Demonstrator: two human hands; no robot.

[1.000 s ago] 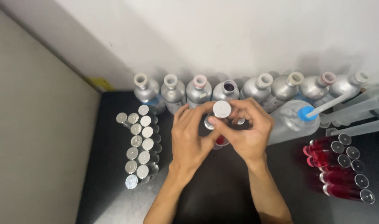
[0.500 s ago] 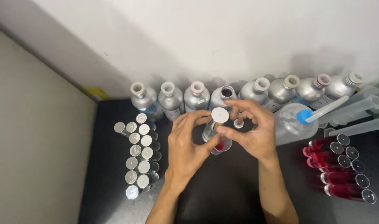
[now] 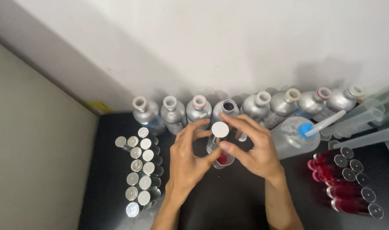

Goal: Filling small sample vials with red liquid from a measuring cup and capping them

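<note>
Both my hands hold one small clear vial [image 3: 218,147] upright over the black table [image 3: 232,200]. The vial has a white round cap [image 3: 220,129] and a little red liquid at its bottom. My left hand [image 3: 188,164] grips the vial's body from the left, thumb against the glass. My right hand [image 3: 252,147] curls around it from the right, its fingertips at the cap. Directly behind the vial stands an open silver bottle [image 3: 226,110] with a dark mouth.
A row of silver bottles [image 3: 171,113] lines the white wall. Several empty capped vials [image 3: 140,170] stand at the left. Several red-filled vials [image 3: 345,185] lie at the right. A clear wash bottle with a blue cap [image 3: 293,135] and plastic measuring cylinders [image 3: 364,121] lie behind them.
The vial has stayed in both hands. My fingers have shifted around its cap, and the view has tilted so the hands sit lower in the picture.
</note>
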